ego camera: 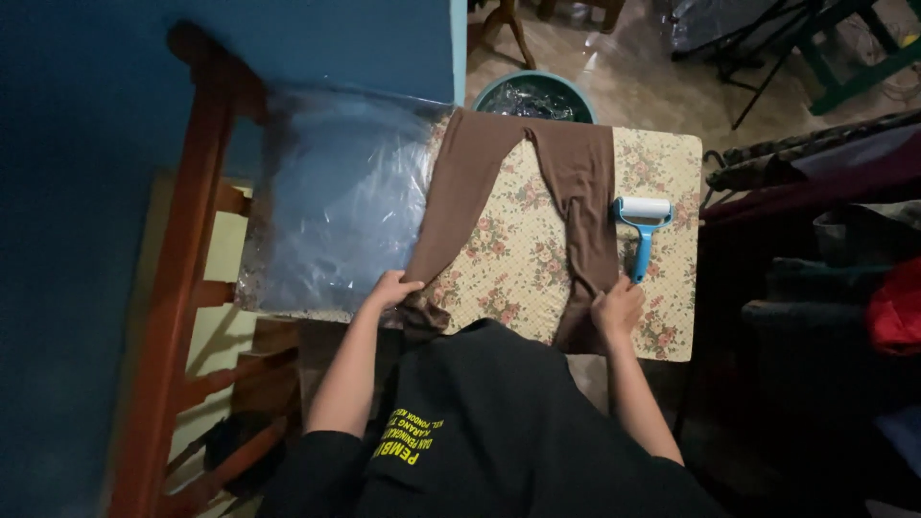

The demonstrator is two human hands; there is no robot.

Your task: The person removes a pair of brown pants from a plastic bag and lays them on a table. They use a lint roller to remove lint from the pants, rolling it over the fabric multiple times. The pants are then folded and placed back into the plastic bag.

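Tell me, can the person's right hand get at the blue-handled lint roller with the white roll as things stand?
Probably yes. The right hand rests on one leg of the brown trousers, and the blue-handled lint roller lies just beside it on the floral tablecloth, with nothing between them.

Between the two legs of the brown trousers [537,192] the floral tabletop [508,259] lies bare, wide enough for a hand to pass. On the right only a narrow strip remains, taken up by the blue lint roller [641,230] just beside the right hand [617,305]. To the left a clear plastic sheet [336,201] covers the surface, with the wooden chair frame [187,269] beyond it.
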